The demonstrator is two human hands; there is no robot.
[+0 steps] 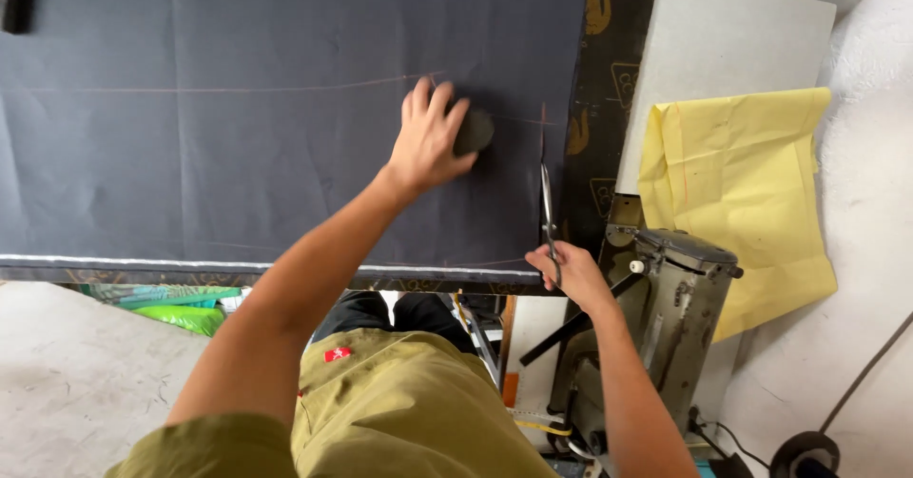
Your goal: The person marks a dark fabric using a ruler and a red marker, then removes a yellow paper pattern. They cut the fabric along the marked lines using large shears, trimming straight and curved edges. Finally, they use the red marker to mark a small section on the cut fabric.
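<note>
On the worktop, we have dark cloth spread flat. Our left hand presses a dark round weight onto it, fingers narrow around it. Our right hand grips scissors, fingers closed through the handles, blades on the cloth's right edge.

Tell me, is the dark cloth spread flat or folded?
Spread flat: the dark cloth covers the table, with the left hand pressing on it.

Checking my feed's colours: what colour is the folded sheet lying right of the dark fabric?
Pale yellow; the folded sheet shows clearly in the head view.
</note>
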